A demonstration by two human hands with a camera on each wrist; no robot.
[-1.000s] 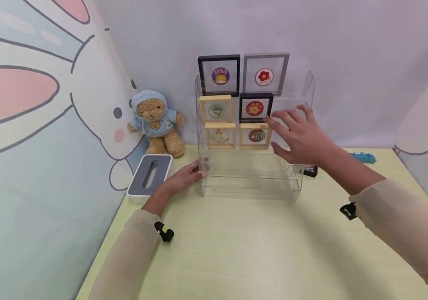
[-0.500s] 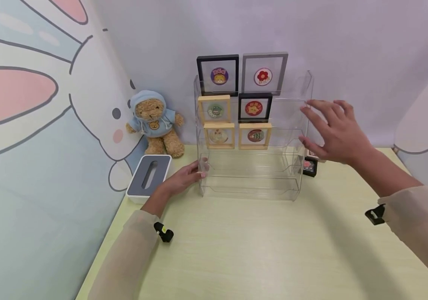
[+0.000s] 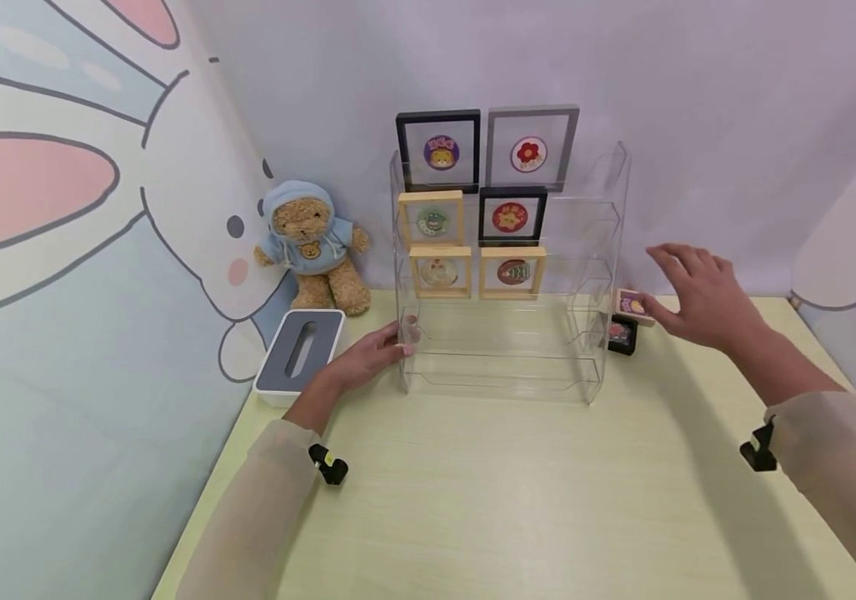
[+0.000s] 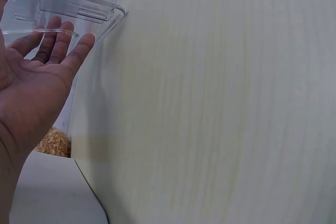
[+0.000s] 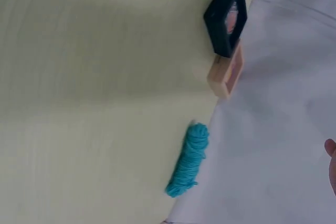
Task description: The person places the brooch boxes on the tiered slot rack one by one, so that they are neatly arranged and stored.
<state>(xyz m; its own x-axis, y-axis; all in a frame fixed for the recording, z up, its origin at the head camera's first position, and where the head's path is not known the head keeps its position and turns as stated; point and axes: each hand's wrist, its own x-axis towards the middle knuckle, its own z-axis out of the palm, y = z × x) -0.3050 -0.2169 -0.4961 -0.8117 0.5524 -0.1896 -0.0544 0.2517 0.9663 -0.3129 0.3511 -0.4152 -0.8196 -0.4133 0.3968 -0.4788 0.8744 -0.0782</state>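
Observation:
A clear acrylic display rack (image 3: 506,357) stands upright on the table. My left hand (image 3: 367,358) grips its lower left side panel; the left wrist view shows my fingers at the plastic, palm turned toward the camera. Several small display frames with round badges lean on the upper tiers, including a black frame (image 3: 438,115), a grey frame (image 3: 533,111) and a wooden frame (image 3: 431,196). Right of the rack, my right hand (image 3: 708,296) hovers with fingers loosely bent, holding nothing. Nearest to it are a small wooden frame (image 3: 633,306) and a black frame (image 3: 623,335) on the table.
A teddy bear (image 3: 311,242) in a blue hoodie sits at the back left. Before it stands a white box (image 3: 273,398) with a grey slotted lid. A bundle of blue yarn (image 5: 188,160) lies near the table's back edge. Fabric walls border the table.
My right hand has moved right, from in front of the framed badges to beyond the rack's right side, and then lower toward the two frames there. My left hand has stayed put.

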